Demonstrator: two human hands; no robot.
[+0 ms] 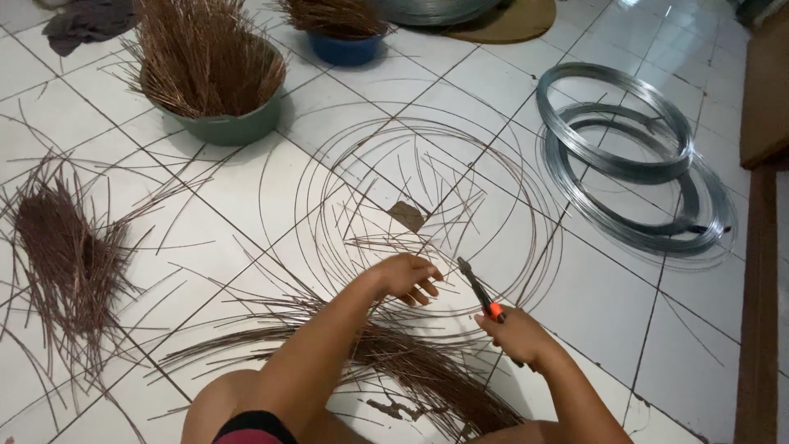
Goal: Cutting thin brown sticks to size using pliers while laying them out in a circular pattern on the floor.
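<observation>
Green basin [234, 123] of cut wires [197, 49]

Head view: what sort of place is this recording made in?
Probably a home or small workshop floor used for wire craft. Wire loops and silver wire coils lie on white floor tiles, with a green basin full of cut brown strands.

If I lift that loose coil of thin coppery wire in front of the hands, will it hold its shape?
Probably not: the thin wire loops lie loosely spread on the tiled floor, so they would likely sag and spring apart. They look light for their span. Cut ends may snag the cut wire pieces near the left hand.
</observation>
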